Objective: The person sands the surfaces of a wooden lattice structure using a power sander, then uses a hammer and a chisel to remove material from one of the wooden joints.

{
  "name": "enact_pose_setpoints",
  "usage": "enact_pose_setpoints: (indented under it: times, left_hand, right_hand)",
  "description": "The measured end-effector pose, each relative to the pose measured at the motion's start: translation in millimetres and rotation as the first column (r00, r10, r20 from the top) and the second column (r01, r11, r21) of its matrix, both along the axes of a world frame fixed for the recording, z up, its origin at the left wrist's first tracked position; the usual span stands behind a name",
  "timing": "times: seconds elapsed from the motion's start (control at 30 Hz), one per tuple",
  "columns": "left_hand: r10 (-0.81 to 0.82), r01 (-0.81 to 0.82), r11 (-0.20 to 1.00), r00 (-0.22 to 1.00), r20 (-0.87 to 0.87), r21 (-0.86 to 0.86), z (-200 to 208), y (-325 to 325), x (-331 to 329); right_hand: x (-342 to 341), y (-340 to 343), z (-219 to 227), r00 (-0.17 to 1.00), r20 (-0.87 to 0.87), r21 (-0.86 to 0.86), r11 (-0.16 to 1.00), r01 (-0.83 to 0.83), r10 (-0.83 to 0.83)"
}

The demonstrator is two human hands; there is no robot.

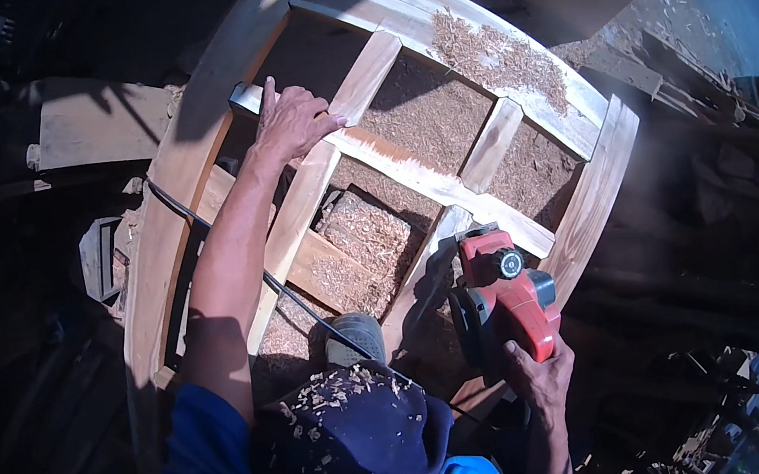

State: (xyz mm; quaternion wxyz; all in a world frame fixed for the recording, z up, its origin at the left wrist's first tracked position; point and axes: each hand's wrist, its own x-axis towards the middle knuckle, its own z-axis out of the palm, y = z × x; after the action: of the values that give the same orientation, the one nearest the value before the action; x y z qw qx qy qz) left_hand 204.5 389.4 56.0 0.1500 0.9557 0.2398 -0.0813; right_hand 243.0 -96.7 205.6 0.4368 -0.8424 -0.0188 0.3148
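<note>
A wooden frame [581, 201] with crossing bars lies in front of me. My left hand [286, 121] rests on its middle rail [409, 171] near a crossing, thumb and index finger spread apart, holding nothing. At the lower right, my right hand [541, 376] is closed round the rear handle of a red and black electric hand planer [501, 292]. The planer's front end is at the frame's near side, by the right end of the middle rail. Its underside is hidden, so I cannot tell whether it touches the wood.
Wood shavings [500, 53] lie on the far rail and on the ground inside the frame. A black cord [282, 290] crosses the left side and passes by my shoe [353, 336]. Boards [95, 120] lie at the left, and scrap wood [707, 78] is at the right.
</note>
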Motion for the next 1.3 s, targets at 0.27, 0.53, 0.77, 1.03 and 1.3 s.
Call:
enact_pose_setpoints:
  times: [0.27, 0.53, 0.77, 1.03, 1.3]
  left_hand:
    - [0.01, -0.016, 0.999, 0.987, -0.161, -0.036, 6.3, 6.1, 16.7]
    - [0.013, -0.022, 0.994, 0.996, -0.086, -0.109, -10.4, 18.1, 11.6]
    - [-0.061, 0.035, 0.986, 0.985, -0.159, -0.164, 2.1, 21.1, 11.4]
    - [-0.056, 0.04, 0.989, 0.992, -0.114, -0.14, -2.4, 21.1, 10.2]
    - [-0.198, 0.157, 0.972, 0.947, -0.251, -0.176, 20.7, 21.4, 9.3]
  right_hand:
    - [-6.0, 3.5, 5.6, 0.999, 0.044, -0.073, 0.997, 0.016, -0.013]
    - [-9.5, 4.7, 7.8, 0.998, 0.067, -0.1, 0.995, -0.003, 0.01]
    - [-8.6, 0.3, 8.9, 0.997, 0.082, -0.124, 0.992, 0.013, -0.003]
    - [-13.2, -9.2, 2.7, 0.996, 0.04, -0.083, 0.993, 0.081, -0.077]
    - [-16.1, -16.8, -3.9, 0.994, 0.049, -0.067, 0.992, 0.105, -0.102]
